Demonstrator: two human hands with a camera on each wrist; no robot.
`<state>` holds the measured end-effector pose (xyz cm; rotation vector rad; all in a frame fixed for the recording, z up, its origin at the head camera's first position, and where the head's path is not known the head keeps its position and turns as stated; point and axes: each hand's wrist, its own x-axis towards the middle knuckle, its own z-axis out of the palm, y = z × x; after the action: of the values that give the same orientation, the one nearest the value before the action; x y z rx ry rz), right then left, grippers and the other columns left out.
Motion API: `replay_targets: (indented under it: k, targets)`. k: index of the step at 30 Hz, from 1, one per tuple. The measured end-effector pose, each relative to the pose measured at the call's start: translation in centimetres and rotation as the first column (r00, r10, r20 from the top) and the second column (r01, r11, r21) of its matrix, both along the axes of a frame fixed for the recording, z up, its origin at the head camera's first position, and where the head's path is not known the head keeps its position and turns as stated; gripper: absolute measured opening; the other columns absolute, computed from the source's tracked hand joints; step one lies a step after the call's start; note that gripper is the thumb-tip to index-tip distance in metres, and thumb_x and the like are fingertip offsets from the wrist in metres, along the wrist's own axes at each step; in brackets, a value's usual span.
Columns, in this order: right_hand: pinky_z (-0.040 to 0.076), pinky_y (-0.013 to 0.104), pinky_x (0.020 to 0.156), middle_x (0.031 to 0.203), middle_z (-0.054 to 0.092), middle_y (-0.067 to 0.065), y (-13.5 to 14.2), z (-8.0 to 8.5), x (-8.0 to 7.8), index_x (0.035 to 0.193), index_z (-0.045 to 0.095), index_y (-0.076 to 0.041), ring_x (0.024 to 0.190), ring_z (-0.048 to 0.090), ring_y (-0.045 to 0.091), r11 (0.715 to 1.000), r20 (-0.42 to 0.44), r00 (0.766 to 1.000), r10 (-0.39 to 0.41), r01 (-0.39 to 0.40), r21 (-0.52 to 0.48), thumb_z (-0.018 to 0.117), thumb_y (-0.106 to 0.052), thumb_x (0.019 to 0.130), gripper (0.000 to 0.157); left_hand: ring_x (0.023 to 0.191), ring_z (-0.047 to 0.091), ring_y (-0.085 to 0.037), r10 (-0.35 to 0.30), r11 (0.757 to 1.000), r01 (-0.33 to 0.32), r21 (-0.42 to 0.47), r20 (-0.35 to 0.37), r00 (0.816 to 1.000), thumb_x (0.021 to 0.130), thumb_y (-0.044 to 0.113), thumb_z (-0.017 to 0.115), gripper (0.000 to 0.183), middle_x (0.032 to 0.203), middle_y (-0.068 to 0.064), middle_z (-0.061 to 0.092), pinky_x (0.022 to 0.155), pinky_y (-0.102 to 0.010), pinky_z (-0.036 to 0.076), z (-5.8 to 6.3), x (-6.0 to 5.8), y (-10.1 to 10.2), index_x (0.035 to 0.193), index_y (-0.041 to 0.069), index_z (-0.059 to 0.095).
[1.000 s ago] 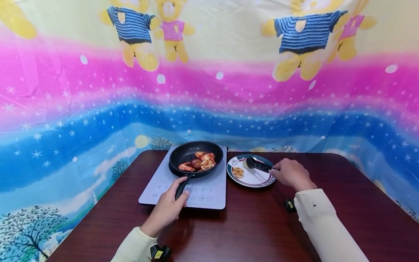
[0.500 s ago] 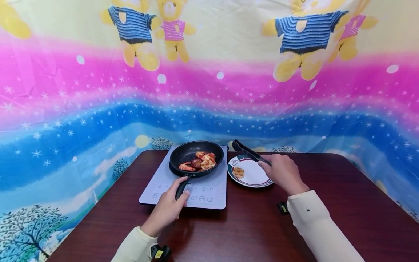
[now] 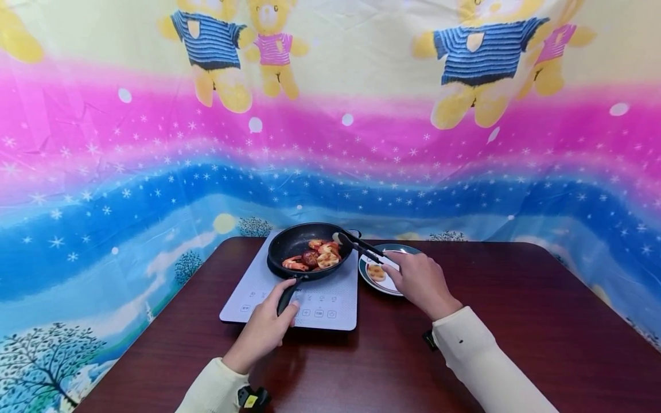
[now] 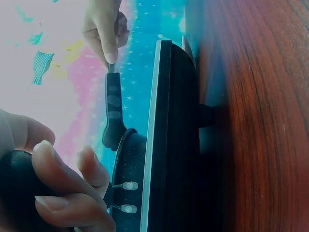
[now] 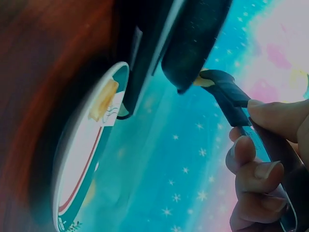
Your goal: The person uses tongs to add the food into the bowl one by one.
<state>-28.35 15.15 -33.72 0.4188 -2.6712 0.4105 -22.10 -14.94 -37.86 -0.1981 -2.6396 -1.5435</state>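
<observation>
My left hand [image 3: 265,324] grips the handle of a black frying pan [image 3: 283,241] on a white induction cooktop [image 3: 338,292]. Orange shrimp [image 3: 294,264], a dark round piece [image 3: 310,258] and a browned pale slice [image 3: 327,260] lie in the pan. In my right hand [image 3: 420,281] are black tongs [image 3: 364,248], their tips over the pan's right rim. Between those tips, a pale piece of food [image 5: 205,82] shows in the right wrist view. Another browned slice [image 3: 376,272] rests on the plate [image 3: 400,248], which my right hand partly covers.
The cooktop and plate stand side by side on a dark red wooden table [image 3: 387,361]. Behind the table's far edge hangs a printed cloth [image 3: 346,160] with bears and snowflakes. The cooktop's touch controls [image 3: 318,314] face me.
The tongs have lifted a pale piece off the plate and carried it left to the pan's right rim, my right hand moving along. My left hand and the pan have stayed put.
</observation>
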Motion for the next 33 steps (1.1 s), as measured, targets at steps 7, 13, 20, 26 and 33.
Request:
replay_targets:
  k: [7,13,20,26,33]
  targets:
    - [0.034,0.03,0.045,0.047,0.042,-0.004,-0.6,-0.3,0.0,0.129,0.064,-0.018,0.046,0.039,0.016,1.0,0.009,1.0,-0.014,0.013,0.027,0.067,-0.033,0.091,0.041,0.04,0.042,-0.016,0.0,1.0,0.0,0.007,0.004,1.0,0.098,0.03,0.054,0.05,0.071,-0.007,0.058,0.042,-0.036,0.045,0.1,0.1,0.0,0.145,0.028,0.039]
    - [0.038,0.03,0.047,0.049,0.044,-0.005,-0.9,-0.5,0.1,0.126,0.066,-0.016,0.049,0.042,0.015,0.999,-0.002,1.0,0.013,-0.013,0.038,0.069,-0.033,0.09,0.041,0.04,0.042,-0.017,-0.001,1.0,0.001,-0.003,0.012,1.0,0.098,0.03,0.054,0.05,0.072,-0.007,0.057,0.042,-0.036,0.045,0.2,0.2,0.0,0.146,0.028,0.038]
    - [0.052,0.04,0.071,0.066,0.063,-0.003,-0.9,-0.6,0.1,0.122,0.069,-0.015,0.074,0.061,0.019,0.998,-0.06,0.997,0.053,-0.051,0.045,0.071,-0.033,0.088,0.039,0.04,0.041,-0.016,0.0,1.0,0.001,-0.004,0.008,1.0,0.098,0.029,0.054,0.05,0.072,-0.006,0.057,0.042,-0.035,0.045,0.2,0.1,0.1,0.146,0.028,0.038]
    - [0.05,0.043,0.077,0.077,0.066,-0.003,-1.1,-0.5,0.1,0.109,0.073,-0.017,0.079,0.061,0.02,0.994,-0.036,0.994,0.106,-0.106,-0.003,0.07,-0.034,0.088,0.027,0.04,0.042,-0.016,0.0,1.0,0.0,-0.001,0.006,1.0,0.098,0.028,0.054,0.05,0.072,-0.006,0.057,0.041,-0.035,0.044,0.2,0.1,0.1,0.145,0.028,0.038]
    - [0.047,0.039,0.073,0.073,0.063,-0.003,-0.8,-0.4,0.1,0.109,0.071,-0.018,0.076,0.057,0.017,0.989,0.064,0.989,0.131,-0.126,-0.075,0.065,-0.037,0.091,0.026,0.04,0.042,-0.017,-0.006,1.0,0.006,-0.003,0.025,1.0,0.098,0.03,0.053,0.05,0.074,-0.011,0.059,0.042,-0.036,0.044,0.3,0.2,0.0,0.146,0.028,0.037]
